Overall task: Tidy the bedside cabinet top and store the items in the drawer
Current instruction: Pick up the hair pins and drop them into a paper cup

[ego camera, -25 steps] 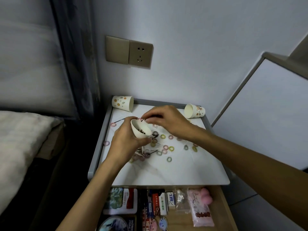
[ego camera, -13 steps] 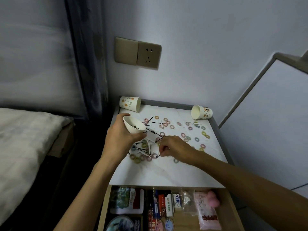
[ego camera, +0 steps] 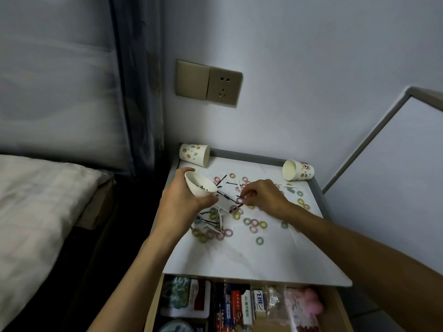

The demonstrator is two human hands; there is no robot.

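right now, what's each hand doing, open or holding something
Left hand: grips the white cup.
Right hand: fingers curled down among the black hairpins; whether it holds one cannot be told.

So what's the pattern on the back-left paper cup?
The paper cup has orange dots and green sprigs; head view.

Paper cups [ego camera: 194,155] [ego camera: 298,170] [ego camera: 197,188]: three. Wall plates [ego camera: 191,80] [ego camera: 224,86]: two. Drawer [ego camera: 153,305]: one. Hair rings [ego camera: 259,240], hairpins [ego camera: 223,179]: overlapping, too many to count.

Pastel hair ties [ego camera: 254,222], black hairpins [ego camera: 225,196]
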